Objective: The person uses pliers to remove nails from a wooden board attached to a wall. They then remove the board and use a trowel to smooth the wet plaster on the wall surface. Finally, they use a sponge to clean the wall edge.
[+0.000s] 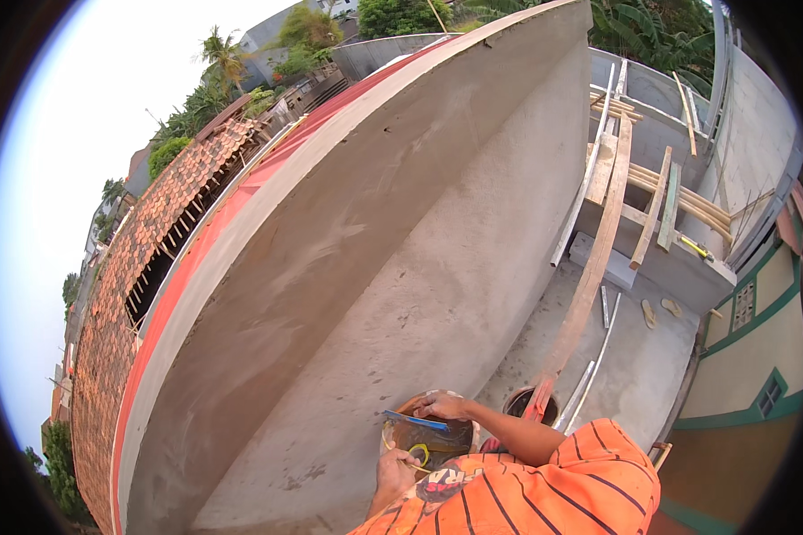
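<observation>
Low in the view, a round bucket (463, 438) holds wet-looking grey-brown material. Over its far side is my right hand (444, 407), fingers curled down at a long, flat blue strip-like tool (417, 420); they look closed on its edge. At the bucket's near left side my left hand (394, 473) is closed around a thin yellow piece. A yellow loop (421, 454) shows just beyond its thumb, over the bucket's contents. The kind of either item is not clear. My orange striped sleeve hides part of the near rim.
A grey plastered wall (437, 259) with a darker upper band curves up on the left. To the right, a long wooden plank (589, 294) slopes down near a second dark bucket (531, 406). Loose boards, metal strips, sandals (649, 313) and a yellow tool (696, 248) lie around.
</observation>
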### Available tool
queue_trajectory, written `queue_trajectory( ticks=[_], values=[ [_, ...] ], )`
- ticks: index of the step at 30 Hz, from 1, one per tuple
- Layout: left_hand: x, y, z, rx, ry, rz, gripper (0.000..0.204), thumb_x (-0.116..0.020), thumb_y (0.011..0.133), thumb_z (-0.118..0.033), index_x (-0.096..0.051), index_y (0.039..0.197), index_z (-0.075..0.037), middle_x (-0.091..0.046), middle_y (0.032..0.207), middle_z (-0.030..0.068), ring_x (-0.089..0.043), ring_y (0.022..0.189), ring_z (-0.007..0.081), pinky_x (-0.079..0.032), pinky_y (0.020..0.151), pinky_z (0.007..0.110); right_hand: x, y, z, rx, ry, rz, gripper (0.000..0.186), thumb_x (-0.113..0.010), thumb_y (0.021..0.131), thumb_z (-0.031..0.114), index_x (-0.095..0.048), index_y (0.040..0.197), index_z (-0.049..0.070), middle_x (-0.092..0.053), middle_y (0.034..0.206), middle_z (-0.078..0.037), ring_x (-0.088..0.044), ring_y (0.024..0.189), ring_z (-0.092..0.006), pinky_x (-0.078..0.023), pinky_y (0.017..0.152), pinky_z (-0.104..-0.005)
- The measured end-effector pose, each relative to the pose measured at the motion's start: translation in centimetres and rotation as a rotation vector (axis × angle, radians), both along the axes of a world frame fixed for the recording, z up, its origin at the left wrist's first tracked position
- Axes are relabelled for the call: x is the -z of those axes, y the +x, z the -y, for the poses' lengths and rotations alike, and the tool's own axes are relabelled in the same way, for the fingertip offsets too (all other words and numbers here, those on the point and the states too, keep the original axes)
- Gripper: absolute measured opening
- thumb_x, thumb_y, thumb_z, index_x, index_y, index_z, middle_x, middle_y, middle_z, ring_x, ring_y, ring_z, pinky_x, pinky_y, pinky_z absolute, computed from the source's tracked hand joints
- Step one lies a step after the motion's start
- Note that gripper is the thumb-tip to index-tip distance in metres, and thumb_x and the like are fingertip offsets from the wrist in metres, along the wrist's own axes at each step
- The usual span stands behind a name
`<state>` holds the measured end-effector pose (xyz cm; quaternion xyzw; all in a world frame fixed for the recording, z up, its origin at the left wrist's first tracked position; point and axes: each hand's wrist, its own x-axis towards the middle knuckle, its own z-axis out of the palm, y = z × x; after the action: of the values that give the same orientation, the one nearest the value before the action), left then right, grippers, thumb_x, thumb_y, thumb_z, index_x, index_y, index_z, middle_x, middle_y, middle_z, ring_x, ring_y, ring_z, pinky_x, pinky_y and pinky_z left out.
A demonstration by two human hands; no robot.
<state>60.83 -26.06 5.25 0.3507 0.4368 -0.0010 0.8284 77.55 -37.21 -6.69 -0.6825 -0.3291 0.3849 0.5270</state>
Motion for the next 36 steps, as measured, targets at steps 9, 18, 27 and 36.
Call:
queue_trajectory(
  ticks=[9, 18, 27, 36],
  values=[
    [-0.7, 0.5, 0.0, -0.087, -0.02, -0.074, 0.065, -0.053, 0.067, -0.001, -0.035, 0.13, -0.008, -0.045, 0.069, 0.0036, -0.047, 0.061, 0.0175, -0.043, 0.067, 0.038, -3.3, 4.9, 5.7, 0.078, -0.111, -0.097, 0.039, -0.063, 0.084, 0.033, -0.061, 0.109, 0.003, -0.066, 0.1, -0.01, -0.064, 0.088, -0.0204, -0.049, 0.077, -0.0361],
    [0.1, 2.0, 0.5, -0.027, -0.041, -0.058, 0.057, -0.051, 0.068, -0.001, -0.046, 0.125, -0.011, -0.046, 0.069, 0.0024, -0.045, 0.059, 0.0167, -0.042, 0.067, 0.037, -3.8, 3.1, 4.3, -0.19, -0.473, 0.386, 0.038, -0.067, 0.082, 0.031, -0.062, 0.108, 0.005, -0.067, 0.093, -0.007, -0.063, 0.089, -0.0156, -0.051, 0.073, -0.0343],
    [1.2, 1.3, 0.3, 0.032, -0.052, 0.043, 0.063, -0.05, 0.07, -0.003, -0.043, 0.132, -0.009, -0.047, 0.072, 0.0032, -0.045, 0.064, 0.0168, -0.042, 0.067, 0.036, -23.3, 11.9, 10.6, 0.686, 0.63, 0.241, 0.038, -0.072, 0.081, 0.022, -0.059, 0.111, 0.003, -0.066, 0.091, -0.006, -0.062, 0.081, -0.0126, -0.051, 0.073, -0.0295],
    [0.1, 2.1, 1.0, 0.048, 0.062, -0.039, 0.059, -0.05, 0.07, -0.005, -0.044, 0.129, -0.003, -0.047, 0.073, 0.0054, -0.045, 0.065, 0.0189, -0.042, 0.068, 0.038, -40.8, 22.0, 8.9, 1.336, 0.864, 1.089, 0.034, -0.072, 0.077, 0.021, -0.06, 0.108, 0.012, -0.064, 0.095, -0.005, -0.063, 0.086, -0.0209, -0.05, 0.075, -0.0337]
  ],
)
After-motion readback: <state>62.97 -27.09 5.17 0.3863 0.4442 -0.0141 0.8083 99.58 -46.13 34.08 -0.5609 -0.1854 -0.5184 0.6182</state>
